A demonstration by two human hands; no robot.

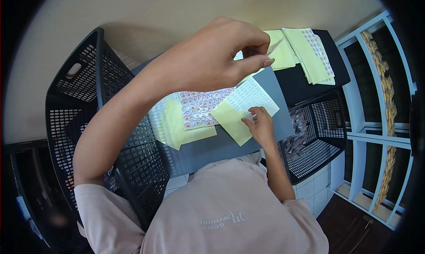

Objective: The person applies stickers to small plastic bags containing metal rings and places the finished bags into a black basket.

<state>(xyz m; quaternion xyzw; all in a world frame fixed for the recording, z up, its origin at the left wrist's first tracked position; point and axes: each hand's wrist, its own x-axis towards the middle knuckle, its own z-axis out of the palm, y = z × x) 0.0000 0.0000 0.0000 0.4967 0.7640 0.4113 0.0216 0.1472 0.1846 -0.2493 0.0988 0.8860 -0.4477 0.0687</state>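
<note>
My left hand (241, 52) is raised high above the table, close to the camera. Its thumb and forefinger are closed in a pinch; what they hold, if anything, I cannot make out. Lower down, my right hand (260, 123) has bent fingers and thumb on a sticker sheet (252, 96) with rows of small print, gripping it near the boundary with its pale yellow paper (232, 123). A glossy bit shows between those fingertips. Left of this lies a sheet of orange and pink round stickers (199, 105), partly under the yellow paper.
A grey tabletop (190, 158) carries the sheets. Black perforated crates stand at the left (137, 165) and right (312, 158); the right one holds clear plastic pieces (297, 132). More yellow-backed sheets (310, 54) lie at the back right. A light-blue shelf frame (356, 90) stands beyond.
</note>
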